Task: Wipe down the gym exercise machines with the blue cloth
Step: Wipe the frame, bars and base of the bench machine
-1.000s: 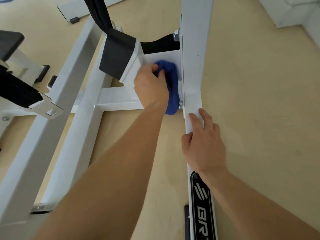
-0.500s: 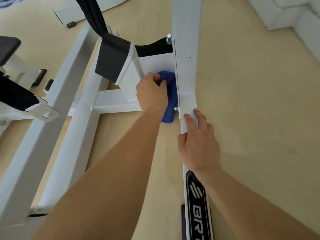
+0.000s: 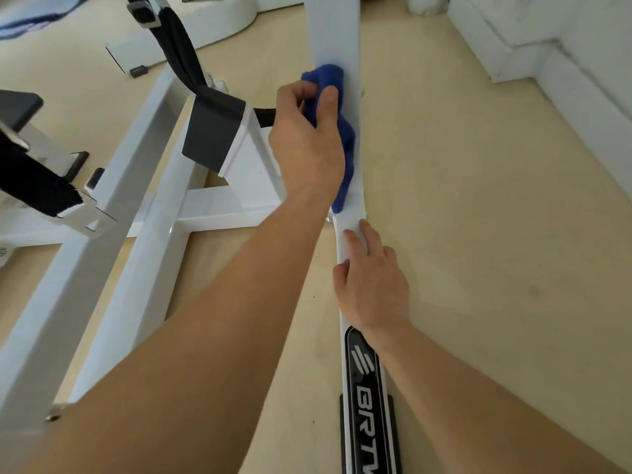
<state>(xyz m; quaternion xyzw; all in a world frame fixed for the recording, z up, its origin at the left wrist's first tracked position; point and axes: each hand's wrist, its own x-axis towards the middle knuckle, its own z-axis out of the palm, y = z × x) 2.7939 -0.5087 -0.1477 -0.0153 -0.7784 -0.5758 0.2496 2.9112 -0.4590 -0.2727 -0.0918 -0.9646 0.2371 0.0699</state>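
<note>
1. Left hand (image 3: 307, 142): I read the fingers (image 3: 294, 90) and thumb as curled round the blue cloth (image 3: 325, 77), gripping it in a bunch. The cloth is pressed against the near face of the white upright post (image 3: 337, 35). Its lower end hangs down to the joint where the post meets the base rail (image 3: 354, 210).

2. Right hand (image 3: 372, 282): I read it as released, palm down, holding nothing. Its straight fingers (image 3: 355, 237) rest on top of the base rail, just below the end of the cloth.

3. Base rail: it lies on the tan floor (image 3: 496, 251). A black label (image 3: 371, 398) with white lettering sits on it beside the right wrist.

4. Left of the post: white frame beams cross. A black strap (image 3: 178, 39) runs down to a dark cover (image 3: 213, 128) on an angled member.
</note>
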